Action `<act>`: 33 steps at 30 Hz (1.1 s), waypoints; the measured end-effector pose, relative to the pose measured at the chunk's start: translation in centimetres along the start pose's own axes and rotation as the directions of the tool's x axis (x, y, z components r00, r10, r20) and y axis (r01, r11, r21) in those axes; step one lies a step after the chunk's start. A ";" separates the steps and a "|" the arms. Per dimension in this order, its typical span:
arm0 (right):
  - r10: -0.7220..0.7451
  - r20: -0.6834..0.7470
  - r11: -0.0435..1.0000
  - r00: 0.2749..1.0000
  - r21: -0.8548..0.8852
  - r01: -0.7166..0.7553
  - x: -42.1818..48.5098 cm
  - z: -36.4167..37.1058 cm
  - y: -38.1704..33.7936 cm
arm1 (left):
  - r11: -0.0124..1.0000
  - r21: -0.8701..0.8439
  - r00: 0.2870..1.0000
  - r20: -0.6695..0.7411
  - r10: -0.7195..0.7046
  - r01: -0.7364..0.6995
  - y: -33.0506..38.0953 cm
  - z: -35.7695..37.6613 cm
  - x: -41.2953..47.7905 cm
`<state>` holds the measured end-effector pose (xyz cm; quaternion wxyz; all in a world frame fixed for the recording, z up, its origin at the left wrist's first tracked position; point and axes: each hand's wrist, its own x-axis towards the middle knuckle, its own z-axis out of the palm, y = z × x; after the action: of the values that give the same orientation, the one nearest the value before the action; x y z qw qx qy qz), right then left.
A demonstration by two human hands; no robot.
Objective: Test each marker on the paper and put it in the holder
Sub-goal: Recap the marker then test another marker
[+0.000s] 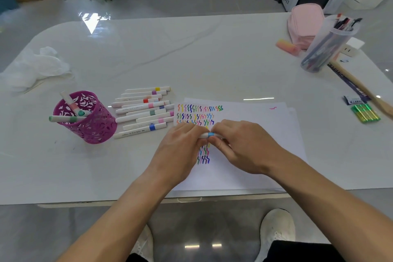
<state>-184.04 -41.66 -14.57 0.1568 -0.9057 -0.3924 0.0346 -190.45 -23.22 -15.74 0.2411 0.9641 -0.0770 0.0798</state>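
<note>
Left hand: the left hand (182, 144) has its fingers curled round the left end of a white marker with a light blue band (209, 135).
Right hand: the right hand (240, 147) pinches the same marker's right end, and the fingertips of the two hands nearly meet at the band.
Marker: it lies level between the hands, over the white sheet of paper (255, 134); whether its cap is on cannot be told.
Paper: it lies flat near the front edge of the pale glossy table (191, 49), with rows of short coloured squiggles at its upper left, partly under the hands.
Holder: a purple perforated pen holder (89, 121) stands left of the paper with a few white markers (70, 118) leaning in it.
Loose markers: a row of white markers with coloured bands (144, 110) lies between the holder and the paper.
Far right: a clear plastic tub of pens (327, 47) stands beside a pink fabric pouch (304, 21).
</note>
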 end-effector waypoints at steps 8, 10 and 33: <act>-0.016 0.001 0.999 1.000 0.032 0.016 -0.3 -0.1 0.3 | 0.996 0.065 0.995 0.073 0.061 -0.065 0.0 -0.4 -0.1; -0.023 -0.045 0.999 0.999 0.039 0.025 -0.3 0.2 0.4 | 0.996 0.053 0.994 0.085 0.061 -0.066 0.0 -0.4 -0.1; 0.360 -0.009 0.542 0.933 0.816 -0.201 0.3 -0.2 2.3 | 0.991 0.112 0.991 0.117 0.061 -0.075 -0.7 1.1 -0.1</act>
<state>-182.12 -42.98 -15.05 0.5744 -0.7865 -0.1680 0.1527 -190.28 -23.16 -17.00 0.1772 0.9763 -0.1187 0.0373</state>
